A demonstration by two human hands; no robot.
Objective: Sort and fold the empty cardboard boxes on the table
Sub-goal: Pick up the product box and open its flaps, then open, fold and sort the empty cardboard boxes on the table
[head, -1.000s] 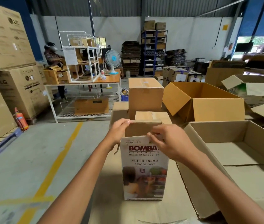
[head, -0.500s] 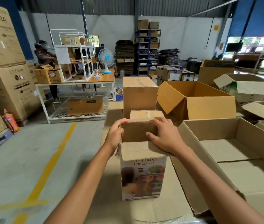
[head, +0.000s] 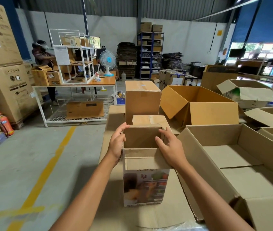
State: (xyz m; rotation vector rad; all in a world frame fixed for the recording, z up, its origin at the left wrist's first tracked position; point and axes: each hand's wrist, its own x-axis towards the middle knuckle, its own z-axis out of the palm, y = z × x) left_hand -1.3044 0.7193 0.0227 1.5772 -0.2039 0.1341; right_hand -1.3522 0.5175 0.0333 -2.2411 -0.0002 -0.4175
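Observation:
A small printed container box (head: 145, 187) stands upright on the cardboard-covered table (head: 109, 205) right in front of me, its top open and its near flap bent down over the front. My left hand (head: 116, 143) grips the box's left top edge. My right hand (head: 170, 148) rests over the right top edge and the near flap, fingers spread inside the opening. Behind it stand a taller closed brown box (head: 142, 100) and a smaller taped box (head: 149, 120).
A large open box (head: 249, 164) lies close on my right, another open box (head: 199, 105) behind it, more at far right. To the left is bare floor with a yellow line (head: 49, 167). A person (head: 42, 57) works at a far table (head: 75, 84).
The box's near flap has swung from upright down over the front, covering the printed name. My right hand moved from the flap's top into the opening. The left hand stayed on the left edge.

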